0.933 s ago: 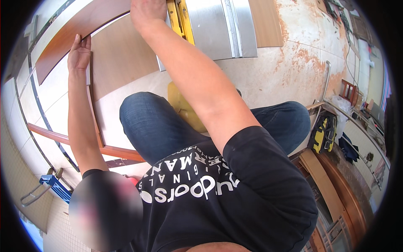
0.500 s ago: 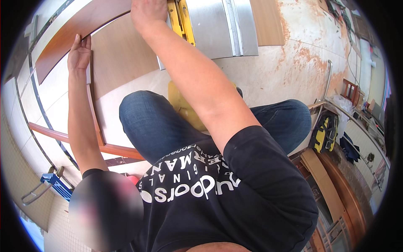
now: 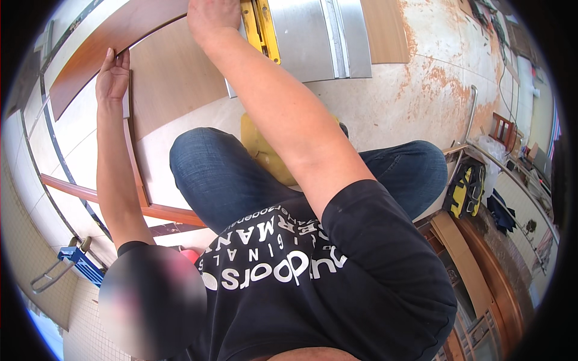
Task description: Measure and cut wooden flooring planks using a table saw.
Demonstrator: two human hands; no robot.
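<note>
A long reddish-brown wooden board (image 3: 90,69) runs from the far left up past the top edge of the head view. At its near edge my left hand (image 3: 112,81) is palm up, thumb and fingertips gripping the board's edge. My right hand (image 3: 214,17) lies over the board's other end, beside the yellow insert (image 3: 261,30) of a silver metal machine table (image 3: 304,48), which looks like a table saw. The right fingers are hidden beyond the top of the picture.
A light-brown panel (image 3: 174,78) lies below the board, and another panel (image 3: 386,33) stands right of the metal table. A yellow seat (image 3: 259,150) is between my knees. A reddish wooden strip (image 3: 168,213) lies at left. A black-and-yellow bag (image 3: 466,189) and metal rail (image 3: 472,114) are at right.
Hardly anything differs. The board and my left hand have shifted very slightly to the left; both hands keep their places on the board.
</note>
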